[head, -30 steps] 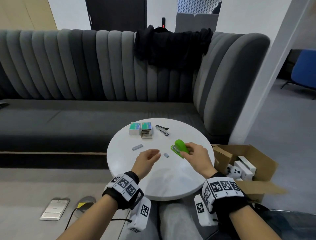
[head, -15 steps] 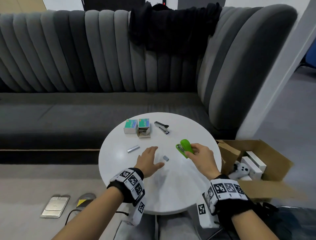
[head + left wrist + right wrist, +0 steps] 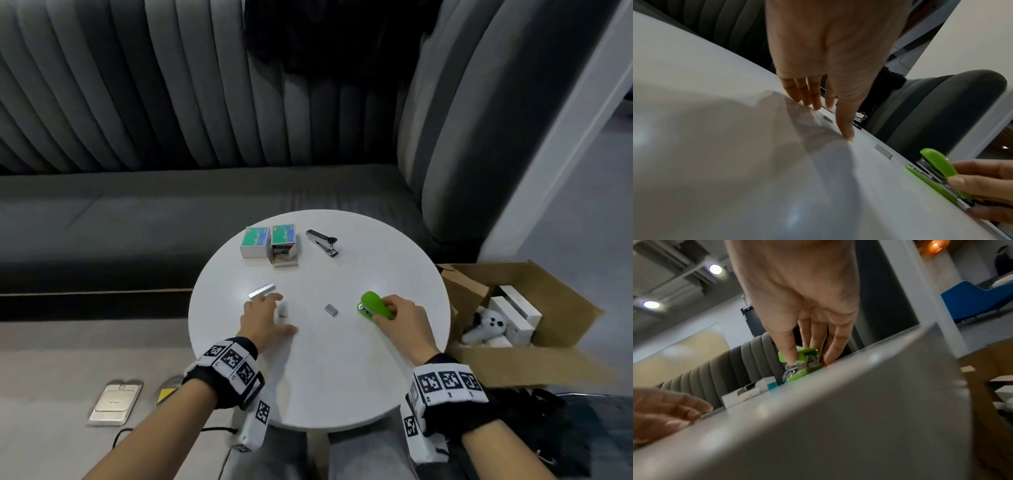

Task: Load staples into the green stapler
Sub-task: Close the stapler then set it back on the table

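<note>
The green stapler (image 3: 376, 306) (image 3: 937, 170) (image 3: 801, 363) lies on the round white table (image 3: 342, 377), its top arm raised off the base. My right hand (image 3: 400, 313) (image 3: 807, 352) pinches its rear end between thumb and fingers. A long strip of staples (image 3: 262, 291) lies left of centre. My left hand (image 3: 270, 317) (image 3: 824, 113) is spread, fingers straight, fingertips just below that strip and holding nothing. A short staple piece (image 3: 331, 309) (image 3: 883, 151) lies between the two hands.
Two teal staple boxes (image 3: 269, 241), the right one open, stand at the table's far side beside a small metal stapler (image 3: 323, 242). A cardboard box (image 3: 513, 308) with white items sits right of the table. A grey sofa (image 3: 205, 120) curves behind.
My left hand has moved left and forward, from near the short staple piece to just below the long strip. The head view has tilted down. My right hand still holds the stapler.
</note>
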{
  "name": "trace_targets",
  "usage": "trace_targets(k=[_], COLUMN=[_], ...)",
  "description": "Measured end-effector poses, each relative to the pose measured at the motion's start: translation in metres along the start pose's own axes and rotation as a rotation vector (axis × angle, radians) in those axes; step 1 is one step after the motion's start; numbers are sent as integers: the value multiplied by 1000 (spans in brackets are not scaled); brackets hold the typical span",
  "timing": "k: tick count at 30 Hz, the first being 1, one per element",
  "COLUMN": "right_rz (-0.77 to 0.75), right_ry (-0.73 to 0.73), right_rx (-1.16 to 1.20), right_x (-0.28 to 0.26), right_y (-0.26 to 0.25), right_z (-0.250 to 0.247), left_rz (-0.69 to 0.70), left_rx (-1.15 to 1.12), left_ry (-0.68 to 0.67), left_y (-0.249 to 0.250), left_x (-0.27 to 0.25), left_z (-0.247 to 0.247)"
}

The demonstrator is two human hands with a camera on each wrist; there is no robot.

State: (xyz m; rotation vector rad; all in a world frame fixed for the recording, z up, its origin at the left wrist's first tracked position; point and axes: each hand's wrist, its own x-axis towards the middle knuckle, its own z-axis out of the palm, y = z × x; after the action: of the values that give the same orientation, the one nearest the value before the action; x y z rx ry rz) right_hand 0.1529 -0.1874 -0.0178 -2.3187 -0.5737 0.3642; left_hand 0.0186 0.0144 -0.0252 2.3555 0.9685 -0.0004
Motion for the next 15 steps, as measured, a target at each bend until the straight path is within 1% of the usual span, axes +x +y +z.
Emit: trace_targets(k=[4,7,9,10,12,14,15], right_rz=[2,20,-18,-53,-137,-190,-206], right_ry=[-20,-80,-57,-32,-19,-67,-105], right_rx=[-47,-102,-170,-197,-231,-249,-252], right_x=[1,-1,-5,-6,-8,-5,-3], right_y=[-2,-5,-13,-18,-31,-42,-47], right_z=[3,1,-2,-4,-4,2,6], left_rz=[31,36,39,44,43,20,4], left_rx=[-121,-170,-216,-237,-237,-231,-224], left_ry=[10,10,18,41,133,214,227], left_y=[-1,-1,-3,-5,-11,-20,-24], left_x=[7,10,12,13,16,20,22], left_z=[-1,-2,-4,-5,-12,-18,-21])
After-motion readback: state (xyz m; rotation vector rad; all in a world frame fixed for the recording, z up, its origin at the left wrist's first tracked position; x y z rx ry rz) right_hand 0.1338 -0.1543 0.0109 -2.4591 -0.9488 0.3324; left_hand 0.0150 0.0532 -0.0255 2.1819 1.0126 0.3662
